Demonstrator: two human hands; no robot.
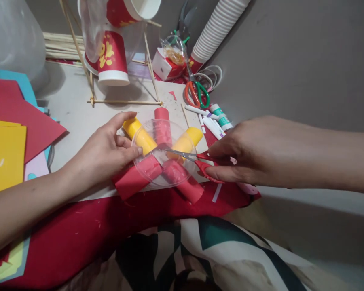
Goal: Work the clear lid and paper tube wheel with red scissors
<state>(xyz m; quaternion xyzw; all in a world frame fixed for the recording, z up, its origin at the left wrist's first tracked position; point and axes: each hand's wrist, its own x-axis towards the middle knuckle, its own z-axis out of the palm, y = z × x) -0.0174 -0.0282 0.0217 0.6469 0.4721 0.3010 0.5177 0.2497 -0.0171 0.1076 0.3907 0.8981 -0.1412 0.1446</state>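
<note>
My left hand [118, 139] is closed around the outer end of a yellow paper tube [139, 135], its thumb by the rim of a clear round plastic lid [144, 176]. Rolled tubes radiate in a star around the lid: a second yellow tube [194, 136] and several red ones, among them an upright red tube [162, 117]. My right hand [236, 155] grips red-handled scissors [206, 169]. The slim blades, slightly apart, point left with their tips at the lid's middle. Whether the tips touch the lid I cannot tell.
Behind stands a stick frame [124, 102] with hanging red paper cups [113, 56]. To the right are more scissors [197, 93], a thread spool [221, 115] and stacked cups [218, 30]. Coloured paper sheets [6, 153] lie left. A red cloth [79, 226] covers the front edge.
</note>
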